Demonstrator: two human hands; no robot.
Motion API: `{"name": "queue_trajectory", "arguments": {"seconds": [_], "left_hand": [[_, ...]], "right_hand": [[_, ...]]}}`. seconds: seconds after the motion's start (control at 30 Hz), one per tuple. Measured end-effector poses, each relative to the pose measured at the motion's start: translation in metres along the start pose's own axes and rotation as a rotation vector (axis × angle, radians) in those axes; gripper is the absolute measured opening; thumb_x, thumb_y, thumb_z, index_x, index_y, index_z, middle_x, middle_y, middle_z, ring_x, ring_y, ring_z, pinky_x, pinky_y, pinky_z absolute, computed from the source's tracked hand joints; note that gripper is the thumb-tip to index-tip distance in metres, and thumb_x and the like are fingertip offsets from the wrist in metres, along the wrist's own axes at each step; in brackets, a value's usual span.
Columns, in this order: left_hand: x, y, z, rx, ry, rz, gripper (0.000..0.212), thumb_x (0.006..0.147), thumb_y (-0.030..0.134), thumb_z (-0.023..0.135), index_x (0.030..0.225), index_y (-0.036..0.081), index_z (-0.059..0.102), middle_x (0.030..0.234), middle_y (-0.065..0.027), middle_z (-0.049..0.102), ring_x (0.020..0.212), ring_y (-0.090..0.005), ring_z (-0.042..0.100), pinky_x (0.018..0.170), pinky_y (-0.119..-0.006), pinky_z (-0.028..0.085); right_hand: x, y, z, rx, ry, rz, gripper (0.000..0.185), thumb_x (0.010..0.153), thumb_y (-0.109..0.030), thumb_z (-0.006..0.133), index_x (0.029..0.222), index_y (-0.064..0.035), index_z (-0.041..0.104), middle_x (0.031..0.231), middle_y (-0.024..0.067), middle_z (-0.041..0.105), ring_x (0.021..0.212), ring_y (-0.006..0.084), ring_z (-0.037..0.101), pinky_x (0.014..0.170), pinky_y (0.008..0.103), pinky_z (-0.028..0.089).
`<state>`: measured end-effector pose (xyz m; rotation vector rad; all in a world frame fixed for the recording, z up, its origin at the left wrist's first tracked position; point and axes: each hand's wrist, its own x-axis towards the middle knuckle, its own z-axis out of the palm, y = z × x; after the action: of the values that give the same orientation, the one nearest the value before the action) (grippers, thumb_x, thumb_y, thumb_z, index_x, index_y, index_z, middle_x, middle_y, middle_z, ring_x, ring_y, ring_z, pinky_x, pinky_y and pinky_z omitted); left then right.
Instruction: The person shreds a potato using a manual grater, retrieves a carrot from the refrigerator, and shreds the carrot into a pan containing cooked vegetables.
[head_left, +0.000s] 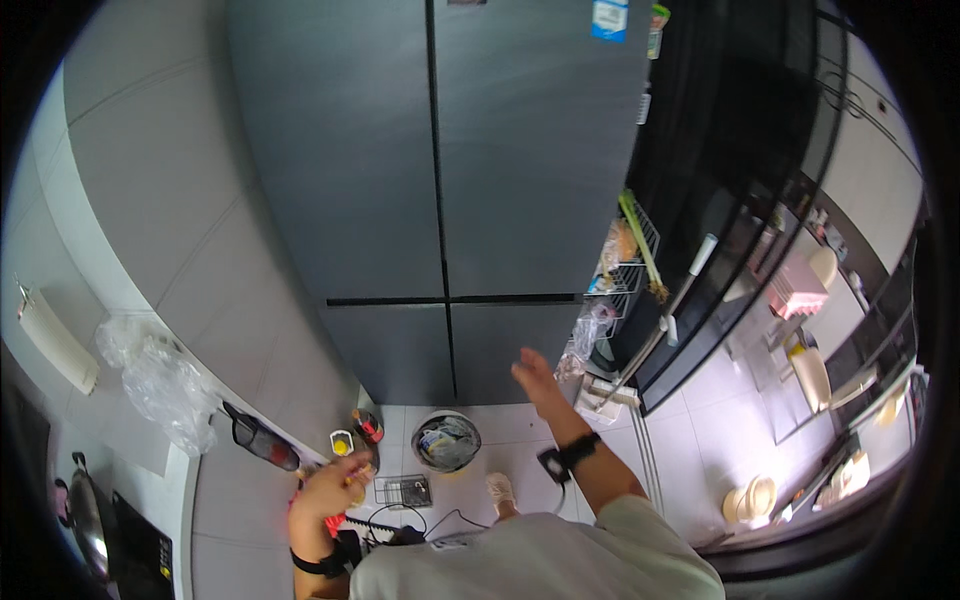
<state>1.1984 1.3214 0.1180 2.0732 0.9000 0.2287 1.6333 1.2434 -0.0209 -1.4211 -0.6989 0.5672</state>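
My right hand (537, 381) is raised before the lower right door of a dark grey refrigerator (517, 341), fingers partly spread and nothing visible in them. I cannot tell whether it touches the door. My left hand (334, 484) is at the lower left, its fingers bent. Bottles on the floor lie just past it, one with a yellow cap (342, 445) and one with a red label (369, 426). Something yellowish shows by its fingertips, and whether the hand grips it is unclear. Both wrists wear black straps.
A lined trash bin (446, 444) stands on the tiles before the refrigerator, near a small black wire rack (405, 491). Cables run by my feet. At right are a wire shelf (626, 277) with scallions (639, 240), a broom (611, 391) and a sliding-door track (651, 465). A wok (88, 517) is at left.
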Motion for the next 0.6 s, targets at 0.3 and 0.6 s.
{"name": "queue_trajectory", "arguments": {"seconds": [0.3, 0.6], "left_hand": [[0.027, -0.005, 0.007, -0.084, 0.257, -0.275, 0.041, 0.089, 0.026, 0.063, 0.123, 0.005, 0.057, 0.105, -0.0168, 0.065, 0.097, -0.0252, 0.063, 0.083, -0.034, 0.049], [0.027, -0.070, 0.012, -0.142, 0.321, -0.364, 0.042, 0.089, 0.026, 0.063, 0.124, 0.007, 0.056, 0.103, -0.0143, 0.066, 0.091, -0.0237, 0.065, 0.081, -0.034, 0.050]], "right_hand": [[0.230, 0.091, 0.052, 0.981, 0.235, 0.684, 0.062, 0.084, -0.026, 0.056, 0.136, -0.0011, 0.032, 0.141, 0.0178, 0.035, 0.133, 0.0279, 0.032, 0.109, 0.0416, 0.029], [0.279, 0.167, 0.076, 1.241, 0.239, 0.531, 0.032, 0.084, -0.017, 0.045, 0.114, -0.0071, 0.051, 0.120, 0.0114, 0.057, 0.115, 0.0290, 0.051, 0.105, 0.0413, 0.034]]}}
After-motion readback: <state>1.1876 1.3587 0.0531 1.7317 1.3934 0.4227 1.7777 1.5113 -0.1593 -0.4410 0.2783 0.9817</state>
